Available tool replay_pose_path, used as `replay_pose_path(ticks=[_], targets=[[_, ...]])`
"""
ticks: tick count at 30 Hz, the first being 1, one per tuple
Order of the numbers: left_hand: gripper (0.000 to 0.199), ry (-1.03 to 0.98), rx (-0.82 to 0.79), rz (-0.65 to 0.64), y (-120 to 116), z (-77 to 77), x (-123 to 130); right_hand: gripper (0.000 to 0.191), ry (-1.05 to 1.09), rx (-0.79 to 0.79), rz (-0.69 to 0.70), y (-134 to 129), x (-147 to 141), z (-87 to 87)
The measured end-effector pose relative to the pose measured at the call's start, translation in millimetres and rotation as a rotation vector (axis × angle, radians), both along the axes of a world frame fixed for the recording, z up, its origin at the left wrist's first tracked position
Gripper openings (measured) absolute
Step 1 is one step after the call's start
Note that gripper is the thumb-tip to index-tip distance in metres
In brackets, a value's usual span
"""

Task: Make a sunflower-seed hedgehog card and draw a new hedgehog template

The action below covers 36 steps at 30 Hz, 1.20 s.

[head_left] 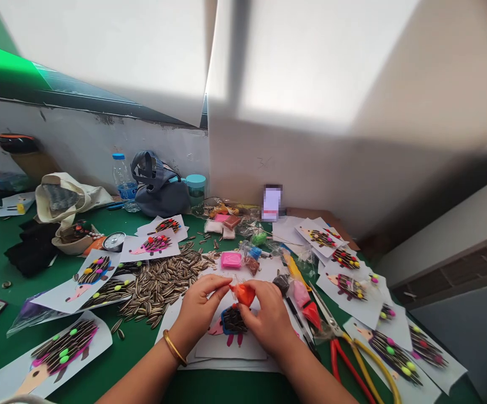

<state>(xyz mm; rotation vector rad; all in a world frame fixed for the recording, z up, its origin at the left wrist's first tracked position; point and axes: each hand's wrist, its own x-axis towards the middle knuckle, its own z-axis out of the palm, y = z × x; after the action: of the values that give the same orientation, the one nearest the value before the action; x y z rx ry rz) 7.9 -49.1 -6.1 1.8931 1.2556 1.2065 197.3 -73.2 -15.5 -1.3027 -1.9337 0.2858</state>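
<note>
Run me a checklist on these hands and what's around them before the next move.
1. Orange lump held by the right hand: ok, pinched.
2. Left hand gripping the lump too: cannot tell; it is pinched close beside it.
3. Hedgehog sheet beneath the hands: ok, lying flat.
4. Heap of striped seeds nearby: ok, loose beyond the left hand.
5. Scissors clear of the right forearm: cannot tell; the handles lie close beside it.
6. Hedgehog pictures at the right kept apart: not ok, they overlap.
</note>
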Motion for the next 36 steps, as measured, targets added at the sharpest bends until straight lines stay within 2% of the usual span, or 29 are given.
replay_pose_path(ticks=[8, 11, 15, 18, 21, 24, 30, 33, 36], targets=[[0.013, -0.022, -0.068, 0.092, 0.8, -5.6, 0.6, 0.027, 0.017, -0.012, 0.034, -1.3, -1.4, -0.7], [0.020, -0.084, -0.132, 0.093, 1.1, -9.2, 0.6, 0.028, 0.012, -0.022, 0.002, 0.5, 1.2, -2.1], [0.035, -0.239, -0.226, 0.020, 0.6, -7.2, 2.1, 0.029, 0.004, -0.045, -0.038, 2.9, 6.1, -3.9], [0.028, -0.296, -0.269, 0.019, 0.2, -4.0, 2.5, 0.028, -0.003, -0.052, -0.029, 3.2, 8.3, -4.4], [0.023, -0.272, -0.274, 0.051, 1.1, -4.3, 0.9, 0.027, -0.026, -0.023, -0.036, 4.8, 11.1, -4.2], [0.022, -0.256, -0.250, 0.083, 2.6, -6.2, 0.4, 0.027, -0.112, 0.006, -0.129, 11.3, 18.2, -5.1], [0.030, -0.406, -0.405, 0.049, 0.5, 0.5, 5.1, 0.032, -0.371, -0.031, -0.393, 33.7, 36.0, -15.2], [0.032, -0.402, -0.439, 0.043, -2.1, 5.1, 5.5, 0.032, -0.420, -0.069, -0.416, 37.9, 37.2, -17.6], [0.037, -0.512, -0.522, 0.005, -3.5, 6.4, 6.2, 0.037, -0.376, 0.011, -0.385, 33.0, 33.7, -14.0]])
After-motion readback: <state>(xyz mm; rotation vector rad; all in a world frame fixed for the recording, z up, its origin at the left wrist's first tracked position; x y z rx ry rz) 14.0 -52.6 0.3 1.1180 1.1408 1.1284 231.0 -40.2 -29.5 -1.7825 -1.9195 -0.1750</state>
